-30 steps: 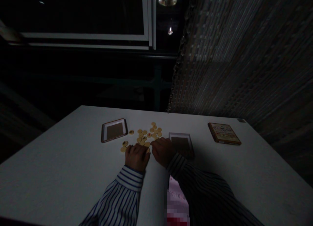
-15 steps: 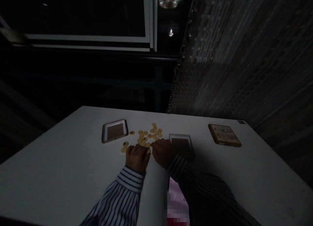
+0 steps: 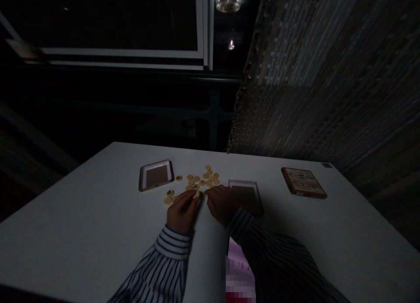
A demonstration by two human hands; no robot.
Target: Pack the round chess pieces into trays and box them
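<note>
Between thumb and fingers of my left hand (image 3: 181, 212) is a round, pale-yellow xiangqi piece (image 3: 196, 194), lifted toward the right hand. My right hand (image 3: 223, 203) is closed, fingertips pressed together a short way from that piece; what they hold, if anything, I cannot make out. Beyond both hands lie several loose xiangqi pieces (image 3: 210, 182), most plain side up. One shows a red character (image 3: 202, 183), and a few show black ones. Some pieces are hidden under or behind the fingers. An open box tray (image 3: 259, 198) sits right beside my right hand, partly covered by it.
Another open tray (image 3: 140, 180) lies left of the pieces. A printed, flat box (image 3: 303, 182) rests farther right on the white table (image 3: 98, 233). A lit screen (image 3: 239, 259) shows below my right forearm. A bead-string curtain (image 3: 295, 88) hangs behind the table's right side.
My left hand, earlier palm down over the pieces, has turned and raised one piece between thumb and fingers. My right hand stays nearly in place. The whole view has shifted slightly.
</note>
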